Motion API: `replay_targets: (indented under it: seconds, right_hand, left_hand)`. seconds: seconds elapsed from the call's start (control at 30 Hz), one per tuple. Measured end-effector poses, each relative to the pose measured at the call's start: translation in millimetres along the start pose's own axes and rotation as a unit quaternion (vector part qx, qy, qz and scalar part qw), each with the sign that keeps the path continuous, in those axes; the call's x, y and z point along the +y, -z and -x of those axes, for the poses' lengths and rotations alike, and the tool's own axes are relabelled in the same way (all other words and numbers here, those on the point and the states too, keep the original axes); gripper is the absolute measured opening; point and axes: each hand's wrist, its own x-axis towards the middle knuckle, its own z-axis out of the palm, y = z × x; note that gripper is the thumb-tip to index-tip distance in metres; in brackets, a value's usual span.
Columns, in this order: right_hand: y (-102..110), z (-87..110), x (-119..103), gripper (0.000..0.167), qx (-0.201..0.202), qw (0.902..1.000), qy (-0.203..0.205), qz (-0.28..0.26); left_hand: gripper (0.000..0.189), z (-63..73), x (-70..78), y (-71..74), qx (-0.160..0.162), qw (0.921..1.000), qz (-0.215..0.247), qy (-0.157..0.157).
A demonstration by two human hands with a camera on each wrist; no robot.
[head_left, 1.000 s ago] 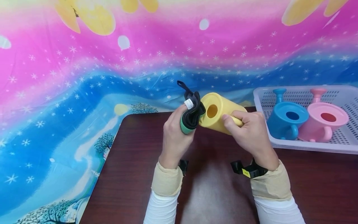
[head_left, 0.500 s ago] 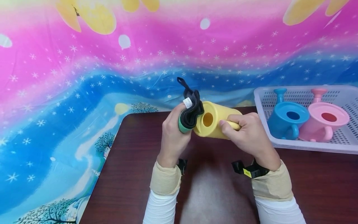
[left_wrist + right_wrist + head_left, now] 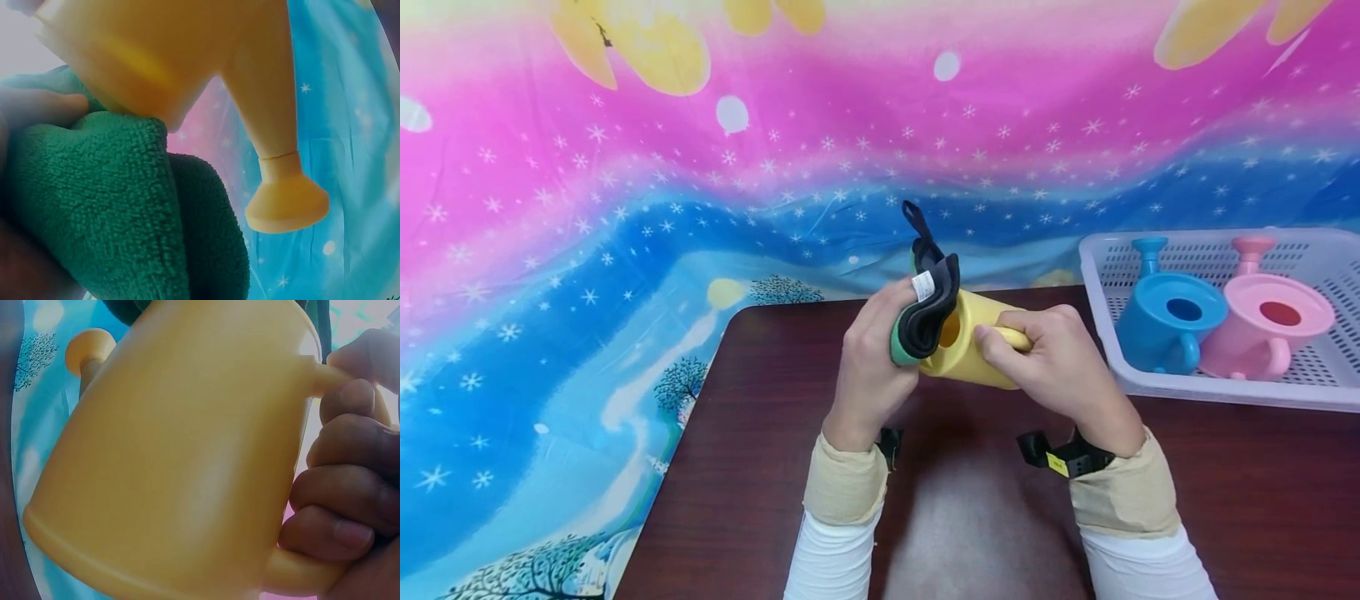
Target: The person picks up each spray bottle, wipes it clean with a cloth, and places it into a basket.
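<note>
A yellow watering can (image 3: 981, 365) is tipped on its side above the table, its top opening facing left. My right hand (image 3: 1052, 358) grips its handle (image 3: 303, 572), fingers curled through the loop. My left hand (image 3: 876, 358) holds a folded green-and-black cloth (image 3: 928, 317) that has a white tag and a black hanging loop. In the head view the cloth overlaps part of the can's opening. The left wrist view shows the cloth's fluffy green side (image 3: 106, 194) right at the can's edge, with the spout's flared head (image 3: 287, 203) beyond it.
At the right stands a white perforated basket (image 3: 1232, 393) holding a blue watering can (image 3: 1161, 333) and a pink watering can (image 3: 1251, 342). The dark wooden table (image 3: 737, 433) reaches back to a colourful snowflake-patterned curtain (image 3: 820, 150).
The yellow watering can has come down and a little to the left with my right hand. My left hand has shifted right, bringing the cloth over part of the opening.
</note>
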Motion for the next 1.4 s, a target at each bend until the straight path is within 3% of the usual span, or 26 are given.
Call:
replay_targets:
  seconds: [0.37, 0.67, 1.07, 1.17, 1.4]
  right_hand:
    - [-1, -2.3, 2, 0.042, 0.016, 0.9995, -0.020, 0.016]
    - [-4, -3.4, 2, 0.050, 0.052, 0.9967, -0.061, 0.010]
    - [-9, -5.5, 0, 0.051, 0.112, 0.9895, -0.091, 0.001]
    - [-12, -5.6, -1, 0.052, 0.144, 0.9845, -0.099, -0.010]
    - [-23, -5.6, -11, 0.055, 0.223, 0.9648, -0.113, -0.080]
  left_hand:
    - [0.055, -0.5, 0.5, -2.3, -0.028, 0.9978, 0.029, -0.053]
    - [0.052, -0.2, 3.0, -3.1, -0.050, 0.9961, 0.038, -0.061]
    - [0.051, -0.9, 3.6, -2.6, -0.039, 0.9955, 0.053, -0.068]
    - [0.050, -1.1, 4.8, -4.3, -0.015, 0.9958, 0.051, -0.075]
    - [0.044, -3.1, 8.1, -11.7, 0.111, 0.9891, 0.040, -0.088]
